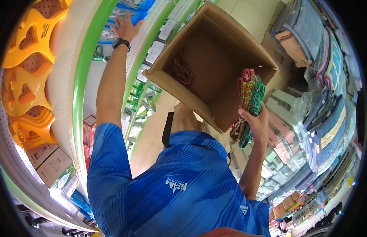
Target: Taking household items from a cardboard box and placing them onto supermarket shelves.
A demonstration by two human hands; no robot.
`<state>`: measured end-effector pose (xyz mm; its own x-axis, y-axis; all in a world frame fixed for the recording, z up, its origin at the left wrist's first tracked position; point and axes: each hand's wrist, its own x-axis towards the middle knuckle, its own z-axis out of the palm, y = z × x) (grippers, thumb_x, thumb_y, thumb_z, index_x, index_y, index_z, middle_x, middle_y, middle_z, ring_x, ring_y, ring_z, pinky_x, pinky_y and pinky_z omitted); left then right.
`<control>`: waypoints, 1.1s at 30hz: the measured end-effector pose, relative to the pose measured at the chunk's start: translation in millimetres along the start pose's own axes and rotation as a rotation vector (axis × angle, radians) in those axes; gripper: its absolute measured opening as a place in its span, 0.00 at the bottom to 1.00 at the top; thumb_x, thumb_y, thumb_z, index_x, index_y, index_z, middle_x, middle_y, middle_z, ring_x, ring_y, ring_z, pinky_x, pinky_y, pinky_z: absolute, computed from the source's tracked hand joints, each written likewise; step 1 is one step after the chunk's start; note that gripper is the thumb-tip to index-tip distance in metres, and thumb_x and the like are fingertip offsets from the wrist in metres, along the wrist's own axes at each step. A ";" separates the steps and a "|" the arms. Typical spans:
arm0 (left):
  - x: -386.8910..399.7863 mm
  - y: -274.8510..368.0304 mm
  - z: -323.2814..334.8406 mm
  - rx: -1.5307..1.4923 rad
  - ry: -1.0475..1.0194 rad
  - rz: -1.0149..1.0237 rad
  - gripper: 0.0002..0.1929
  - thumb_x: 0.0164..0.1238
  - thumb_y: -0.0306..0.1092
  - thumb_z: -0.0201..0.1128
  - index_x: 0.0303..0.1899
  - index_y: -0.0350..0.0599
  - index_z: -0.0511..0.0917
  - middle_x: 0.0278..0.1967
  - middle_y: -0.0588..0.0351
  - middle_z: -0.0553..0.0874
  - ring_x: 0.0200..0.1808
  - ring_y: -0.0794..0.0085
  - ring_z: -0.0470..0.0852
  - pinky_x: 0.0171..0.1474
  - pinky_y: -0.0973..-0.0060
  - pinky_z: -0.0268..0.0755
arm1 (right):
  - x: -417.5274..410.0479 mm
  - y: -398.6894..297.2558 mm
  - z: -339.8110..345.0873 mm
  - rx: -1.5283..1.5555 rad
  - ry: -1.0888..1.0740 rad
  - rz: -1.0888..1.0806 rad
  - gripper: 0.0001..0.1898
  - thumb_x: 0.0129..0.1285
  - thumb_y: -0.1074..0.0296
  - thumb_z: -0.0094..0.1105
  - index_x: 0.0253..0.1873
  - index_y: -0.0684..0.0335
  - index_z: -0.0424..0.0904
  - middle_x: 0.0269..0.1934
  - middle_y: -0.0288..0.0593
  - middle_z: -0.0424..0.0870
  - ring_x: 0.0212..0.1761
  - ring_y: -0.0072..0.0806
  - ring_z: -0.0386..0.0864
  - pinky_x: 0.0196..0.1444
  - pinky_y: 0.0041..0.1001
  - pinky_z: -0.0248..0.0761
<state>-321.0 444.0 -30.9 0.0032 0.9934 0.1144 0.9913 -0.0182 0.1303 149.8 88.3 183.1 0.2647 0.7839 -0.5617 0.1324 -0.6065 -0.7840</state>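
Note:
My right hand (pixel 258 120) is closed around several bundled braided cords (pixel 248 97) in red, yellow and green, held upright beside a cardboard box. The open box (pixel 213 56) sits in front of me, tilted in view, with a dark red coiled cord (pixel 182 71) inside. At the upper left, my left hand (pixel 125 28), fingers spread, reaches onto a shelf over blue packs (pixel 136 16). Whether its fingertips press on the packs is hard to tell. A green cord bundle (pixel 100 54) lies on that shelf near my left wrist, which wears a black watch (pixel 121 43).
Green-edged shelving (pixel 85 71) runs along my left, with yellow plastic items (pixel 26 91) and cartons (pixel 50 161). A lower shelf carries white power strips (pixel 155 51). At right are stacked folded textiles (pixel 328 124) and plastic-wrapped goods (pixel 279 133). Tiled floor (pixel 151 133) shows between.

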 end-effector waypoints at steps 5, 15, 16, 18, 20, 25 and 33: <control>-51.2 11.9 -10.1 0.082 0.092 -0.290 0.49 0.72 0.73 0.53 0.83 0.49 0.54 0.80 0.17 0.46 0.83 0.27 0.41 0.78 0.29 0.30 | 7.1 9.6 -3.0 0.044 0.022 -0.040 0.27 0.57 0.65 0.80 0.57 0.71 0.80 0.44 0.44 0.90 0.44 0.27 0.87 0.50 0.29 0.80; -114.9 -3.6 -46.8 -0.082 0.183 -0.611 0.50 0.76 0.66 0.52 0.82 0.32 0.50 0.79 0.15 0.43 0.83 0.25 0.40 0.81 0.35 0.31 | 14.0 3.5 7.8 0.316 -0.072 -0.026 0.31 0.60 0.58 0.79 0.61 0.72 0.77 0.48 0.50 0.89 0.46 0.33 0.87 0.51 0.32 0.80; -132.3 -13.2 -45.3 -0.143 0.144 -0.652 0.50 0.75 0.63 0.55 0.81 0.29 0.49 0.79 0.14 0.42 0.82 0.25 0.40 0.82 0.38 0.32 | 12.3 -0.2 9.8 0.414 -0.083 -0.014 0.32 0.61 0.59 0.78 0.64 0.72 0.75 0.49 0.51 0.89 0.46 0.34 0.87 0.52 0.33 0.80; -157.3 -45.9 -19.3 -0.179 0.155 -0.569 0.50 0.75 0.61 0.56 0.80 0.26 0.49 0.78 0.13 0.42 0.82 0.25 0.41 0.82 0.40 0.33 | 10.9 -2.9 12.1 0.482 -0.117 0.002 0.34 0.62 0.57 0.78 0.66 0.72 0.73 0.50 0.52 0.88 0.46 0.35 0.88 0.52 0.35 0.81; -158.3 -55.9 -5.1 -0.220 0.161 -0.484 0.50 0.75 0.60 0.57 0.79 0.22 0.49 0.78 0.12 0.42 0.82 0.24 0.41 0.83 0.42 0.34 | 10.9 -0.6 12.4 0.547 -0.144 0.022 0.36 0.63 0.56 0.77 0.67 0.71 0.71 0.51 0.54 0.88 0.47 0.36 0.88 0.51 0.37 0.82; -138.4 -87.1 2.1 -0.250 0.256 -0.276 0.51 0.77 0.62 0.56 0.76 0.15 0.50 0.77 0.17 0.55 0.83 0.31 0.45 0.84 0.47 0.36 | 14.6 2.7 19.0 0.685 -0.299 0.014 0.35 0.69 0.53 0.71 0.70 0.71 0.69 0.54 0.58 0.87 0.52 0.40 0.88 0.53 0.40 0.84; -221.2 138.5 -176.2 -0.872 -0.022 -0.109 0.25 0.81 0.46 0.61 0.68 0.37 0.76 0.65 0.38 0.81 0.63 0.50 0.82 0.69 0.59 0.71 | 10.1 -12.3 46.0 0.887 -0.382 0.002 0.25 0.71 0.63 0.66 0.67 0.73 0.74 0.55 0.54 0.87 0.53 0.38 0.87 0.58 0.39 0.83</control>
<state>-207.6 201.9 135.3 -0.0741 0.9965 0.0395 0.5322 0.0061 0.8466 106.9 109.8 174.9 -0.0851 0.8683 -0.4887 -0.6792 -0.4095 -0.6091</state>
